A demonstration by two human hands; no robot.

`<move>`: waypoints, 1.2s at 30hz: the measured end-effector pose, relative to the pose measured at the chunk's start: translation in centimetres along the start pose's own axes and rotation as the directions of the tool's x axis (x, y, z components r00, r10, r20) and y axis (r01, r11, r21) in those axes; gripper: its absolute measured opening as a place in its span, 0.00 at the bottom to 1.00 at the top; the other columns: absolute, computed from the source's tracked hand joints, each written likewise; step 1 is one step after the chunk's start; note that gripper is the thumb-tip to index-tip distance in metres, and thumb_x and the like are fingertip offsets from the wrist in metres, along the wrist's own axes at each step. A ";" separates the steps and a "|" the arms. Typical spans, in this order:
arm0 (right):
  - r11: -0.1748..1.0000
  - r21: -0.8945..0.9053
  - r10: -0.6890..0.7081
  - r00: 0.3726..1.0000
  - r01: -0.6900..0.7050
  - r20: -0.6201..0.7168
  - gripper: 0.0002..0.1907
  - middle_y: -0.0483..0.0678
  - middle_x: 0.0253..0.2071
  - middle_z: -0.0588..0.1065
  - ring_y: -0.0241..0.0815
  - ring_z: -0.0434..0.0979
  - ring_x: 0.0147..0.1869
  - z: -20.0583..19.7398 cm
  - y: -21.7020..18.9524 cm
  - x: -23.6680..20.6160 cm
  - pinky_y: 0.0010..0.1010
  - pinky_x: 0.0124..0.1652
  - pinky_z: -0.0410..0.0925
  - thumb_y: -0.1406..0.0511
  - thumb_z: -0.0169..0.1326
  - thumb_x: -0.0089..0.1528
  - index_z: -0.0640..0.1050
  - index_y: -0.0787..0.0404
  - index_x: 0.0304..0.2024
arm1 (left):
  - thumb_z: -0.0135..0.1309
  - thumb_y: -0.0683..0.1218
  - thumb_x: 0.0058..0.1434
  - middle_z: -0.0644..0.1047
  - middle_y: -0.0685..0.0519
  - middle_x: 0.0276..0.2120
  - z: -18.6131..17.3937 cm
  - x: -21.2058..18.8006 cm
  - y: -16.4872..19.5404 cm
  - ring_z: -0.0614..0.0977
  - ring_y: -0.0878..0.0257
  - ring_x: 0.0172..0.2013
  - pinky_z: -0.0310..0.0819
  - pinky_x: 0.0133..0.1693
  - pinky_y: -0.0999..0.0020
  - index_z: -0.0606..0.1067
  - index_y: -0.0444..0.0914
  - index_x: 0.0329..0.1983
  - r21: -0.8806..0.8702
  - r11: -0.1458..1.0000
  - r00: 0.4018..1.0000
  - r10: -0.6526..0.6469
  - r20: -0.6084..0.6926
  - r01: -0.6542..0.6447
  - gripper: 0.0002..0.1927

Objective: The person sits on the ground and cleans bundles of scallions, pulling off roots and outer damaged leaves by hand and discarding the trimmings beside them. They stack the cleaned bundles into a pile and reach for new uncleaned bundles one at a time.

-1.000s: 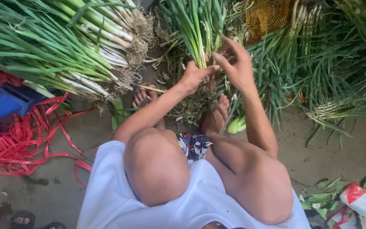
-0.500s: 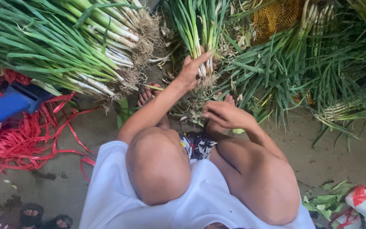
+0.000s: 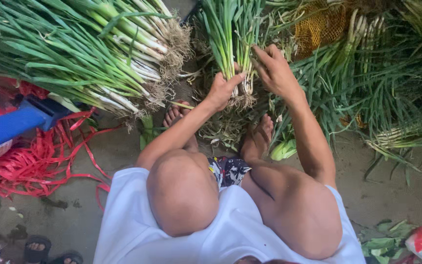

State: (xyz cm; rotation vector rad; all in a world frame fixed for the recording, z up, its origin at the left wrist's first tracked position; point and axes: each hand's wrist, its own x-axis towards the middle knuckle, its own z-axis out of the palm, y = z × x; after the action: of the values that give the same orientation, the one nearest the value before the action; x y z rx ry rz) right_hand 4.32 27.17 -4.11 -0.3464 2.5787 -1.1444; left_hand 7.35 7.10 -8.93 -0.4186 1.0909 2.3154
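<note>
I squat over a bundle of green onions standing with white roots down, between my feet. My left hand grips the bundle low, near the roots. My right hand closes on the stalks from the right side, just above the root ends. Trimmed leaves and roots lie under the bundle by my toes.
A big stacked pile of green onions lies at the left, roots toward me. More loose onions spread at the right. Red plastic strips and a blue object lie at the left. A yellow net sack sits behind.
My right hand dropped toward my knee, then rose back to the bundle's right side. My left hand stayed on the stalks.
</note>
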 end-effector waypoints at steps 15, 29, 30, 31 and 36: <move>0.985 -0.174 -0.067 0.962 0.021 -0.266 0.10 0.57 0.38 0.77 0.61 0.77 0.43 2.9 1.0 0.8 0.48 0.41 0.70 0.61 0.53 0.65 0.77 0.60 0.44 | 0.55 0.43 0.66 0.79 0.54 0.37 1.7 1.3 3.4 0.81 0.62 0.35 0.80 0.34 0.60 0.76 0.39 0.52 0.041 0.992 0.992 -0.118 -0.039 0.120 0.12; 0.927 0.356 0.114 0.993 -0.119 0.035 0.13 0.49 0.35 0.82 0.37 0.81 0.38 2.9 -4.2 -5.2 0.30 0.39 0.73 0.62 0.51 0.65 0.81 0.64 0.44 | 0.62 0.43 0.64 0.82 0.46 0.38 1.5 2.0 5.6 0.85 0.57 0.32 0.85 0.35 0.55 0.78 0.35 0.51 -0.124 0.962 0.969 -0.247 0.000 0.245 0.14; 0.926 0.372 0.113 0.986 -0.060 -0.122 0.13 0.50 0.37 0.82 0.38 0.81 0.40 1.4 -3.5 -3.8 0.31 0.41 0.73 0.62 0.52 0.65 0.80 0.65 0.44 | 0.63 0.43 0.63 0.82 0.47 0.37 1.6 1.8 5.4 0.85 0.57 0.31 0.85 0.34 0.54 0.78 0.35 0.50 -0.112 0.953 0.957 -0.288 -0.035 0.283 0.13; 0.942 0.327 0.161 0.957 -0.076 -0.242 0.14 0.51 0.38 0.82 0.39 0.81 0.40 0.3 -2.9 -2.1 0.31 0.42 0.72 0.63 0.51 0.66 0.80 0.64 0.49 | 0.63 0.42 0.62 0.82 0.48 0.36 1.6 1.7 5.1 0.85 0.58 0.31 0.85 0.34 0.53 0.78 0.35 0.48 -0.100 0.944 0.944 -0.323 -0.068 0.316 0.13; 0.986 0.165 0.090 0.935 -0.034 -0.344 0.18 0.56 0.44 0.79 0.41 0.79 0.44 0.4 -1.3 3.0 0.32 0.43 0.71 0.61 0.57 0.64 0.78 0.67 0.52 | 0.66 0.44 0.58 0.81 0.50 0.31 1.6 1.0 3.5 0.84 0.59 0.28 0.85 0.33 0.56 0.79 0.36 0.46 -0.057 0.942 0.941 -0.333 -0.051 0.331 0.14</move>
State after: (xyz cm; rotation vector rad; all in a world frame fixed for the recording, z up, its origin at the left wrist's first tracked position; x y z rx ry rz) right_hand 1.81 25.06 -3.93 -0.0230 2.7454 -1.4914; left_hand 4.39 6.89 -6.32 -0.6426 0.9137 2.0428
